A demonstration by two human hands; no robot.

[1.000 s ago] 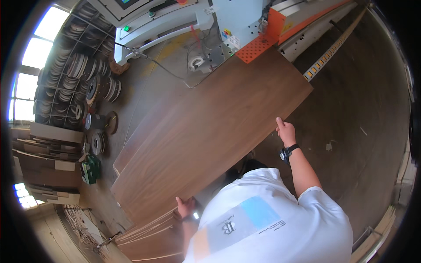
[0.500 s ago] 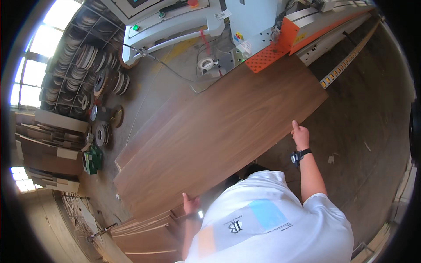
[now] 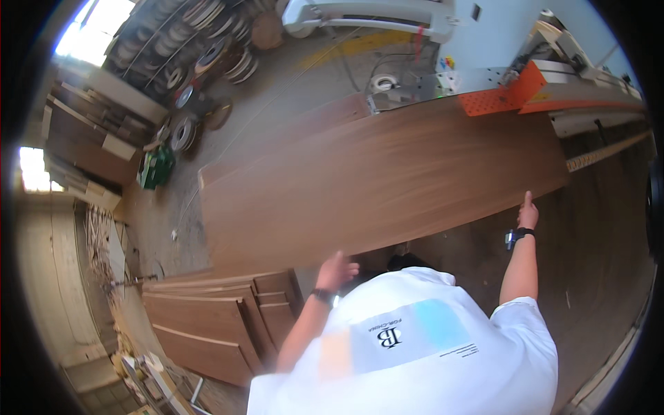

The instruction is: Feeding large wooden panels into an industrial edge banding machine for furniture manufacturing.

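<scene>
A long brown wood-grain panel (image 3: 387,187) lies flat in front of me, its far right part reaching under the orange guard of a machine. My right hand (image 3: 528,211) is closed on the panel's near edge toward its right end, thumb on top, fingers hidden beneath. At the near edge left of the middle, my left hand (image 3: 337,271) is slightly blurred. Its fingers point right and stand apart, and the thumb is close to the edge. Whether it touches the panel I cannot tell. Another brown panel (image 3: 304,128) shows behind the first.
The machine with its perforated orange guard (image 3: 487,102) stands far right. A stack of brown panels (image 3: 207,311) sits by my left arm. Tape rolls (image 3: 183,135), a green box (image 3: 156,167) and leaning boards (image 3: 90,149) are at the left. A white tape roll (image 3: 384,84) lies beyond the panel.
The view has swung, so the panel appears further right and more level. My left hand has loosened from the panel's edge, its fingers now showing. My right hand keeps its hold.
</scene>
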